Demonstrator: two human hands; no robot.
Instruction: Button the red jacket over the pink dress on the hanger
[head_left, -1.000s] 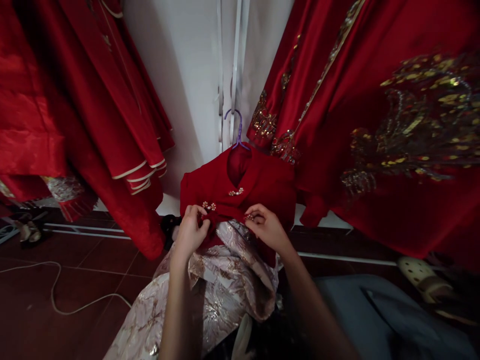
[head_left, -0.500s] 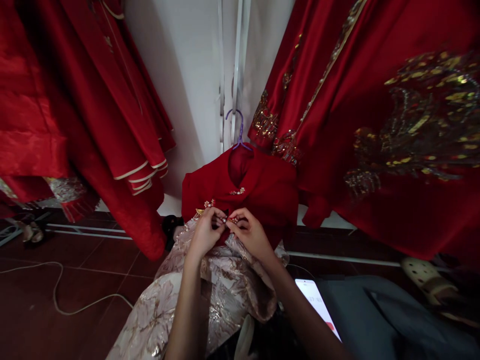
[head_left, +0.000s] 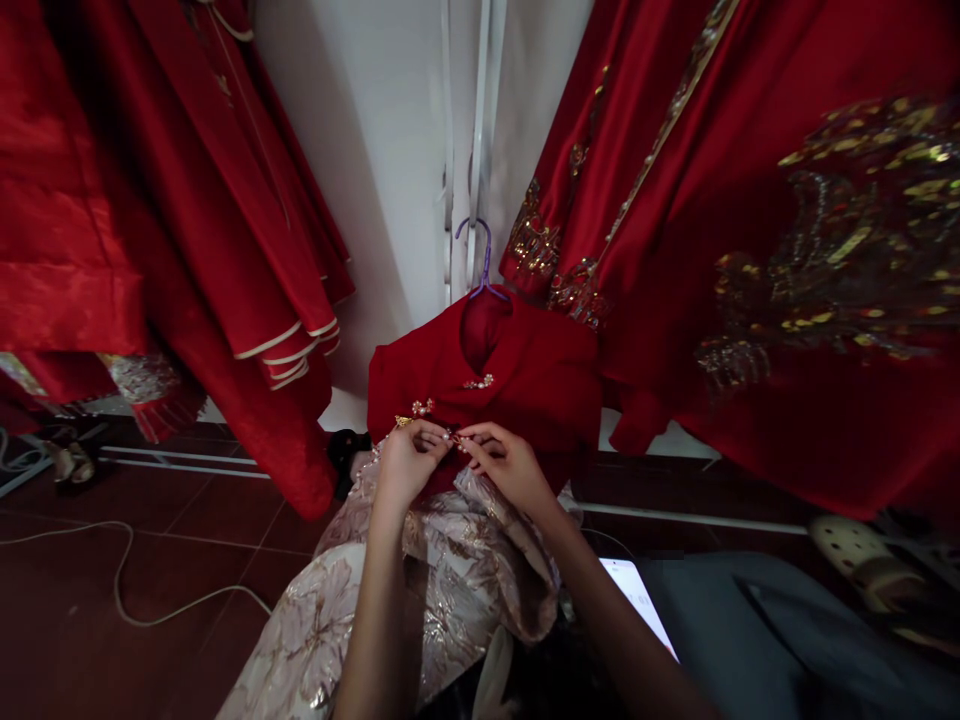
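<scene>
A red garment top [head_left: 540,365] lies on a purple hanger [head_left: 487,265], with flower-shaped pearl ornaments [head_left: 424,407] on its front. Below it, pale pink and gold floral brocade [head_left: 300,620] spreads over the lap. My left hand [head_left: 409,465] and my right hand [head_left: 510,468] meet at the front of the garment. Both are closed, thumb and fingers pinching a small string of beads [head_left: 454,438] between them. The fingertips partly cover the beads, so how they are fixed to the cloth is hidden.
Red garments [head_left: 255,230] hang at left, and a red sequined garment [head_left: 750,230] hangs at right. A lit phone [head_left: 637,600] lies beside a grey-blue padded surface [head_left: 735,630]. A white cable [head_left: 124,570] crosses the tiled floor. A pale clog [head_left: 851,550] is at right.
The whole view has shifted slightly. My fingers have moved a little around the beads and both hands keep their pinch; my right forearm now covers more of the phone.
</scene>
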